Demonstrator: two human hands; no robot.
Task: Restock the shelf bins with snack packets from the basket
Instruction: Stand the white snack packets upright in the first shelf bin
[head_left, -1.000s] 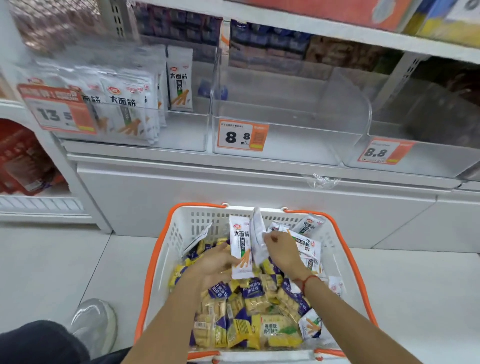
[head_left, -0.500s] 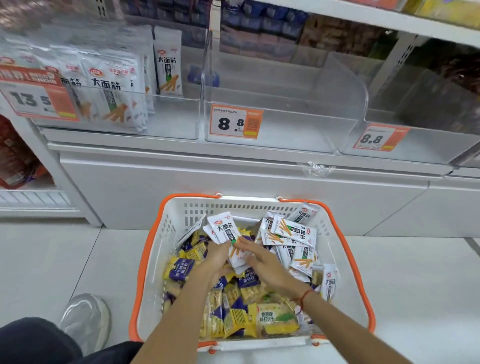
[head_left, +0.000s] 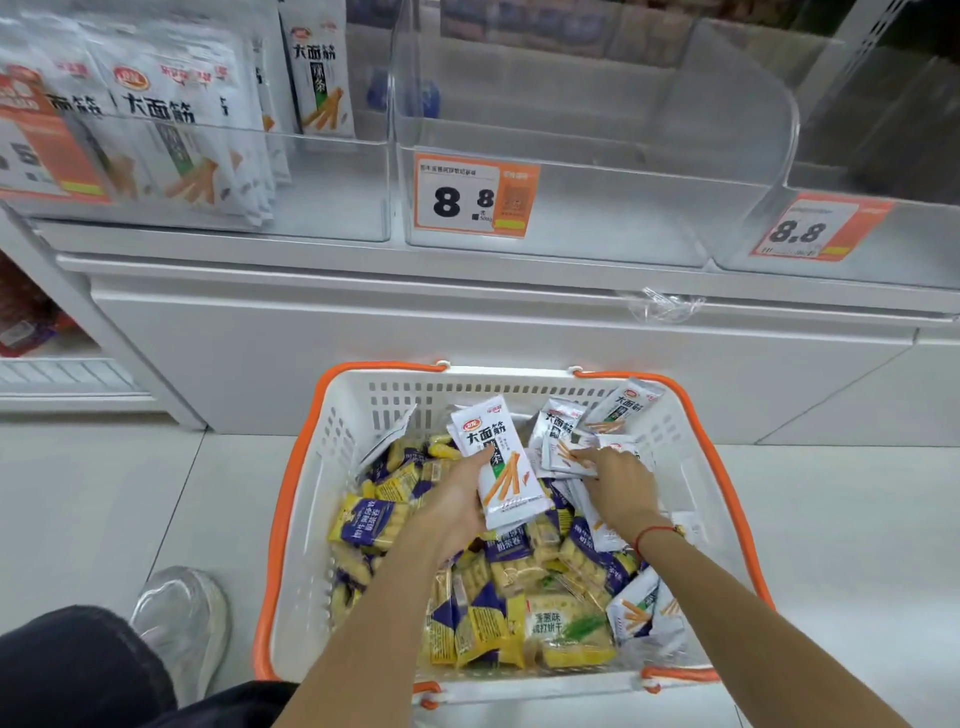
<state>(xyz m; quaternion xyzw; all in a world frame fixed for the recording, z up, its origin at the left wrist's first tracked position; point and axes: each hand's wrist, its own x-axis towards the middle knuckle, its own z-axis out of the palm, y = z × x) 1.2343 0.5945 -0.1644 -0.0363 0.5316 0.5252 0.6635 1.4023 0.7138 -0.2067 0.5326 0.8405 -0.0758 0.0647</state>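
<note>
A white basket with an orange rim (head_left: 296, 467) stands on the floor below the shelf, full of yellow-and-purple packets (head_left: 488, 618) and white snack packets. My left hand (head_left: 457, 509) holds several white packets (head_left: 501, 467) upright over the basket's middle. My right hand (head_left: 613, 483) reaches into the pile of white packets (head_left: 566, 431) at the basket's far right, fingers pinching one of them. Above, the left clear bin (head_left: 332, 208) holds white packets (head_left: 171, 135) of the same kind. No packets show in the middle bin (head_left: 597, 208) or in the right bin (head_left: 883, 249).
Orange price tags (head_left: 475, 195) hang on the bin fronts. A white cabinet front (head_left: 467, 343) runs under the shelf. My shoe (head_left: 182, 618) and dark trouser leg are at lower left on the pale tiled floor. A crumpled clear wrapper (head_left: 665, 304) lies on the shelf ledge.
The view has moved closer to the basket. My left hand has gathered the white packets into an upright stack, and my right hand has shifted right into the white packet pile.
</note>
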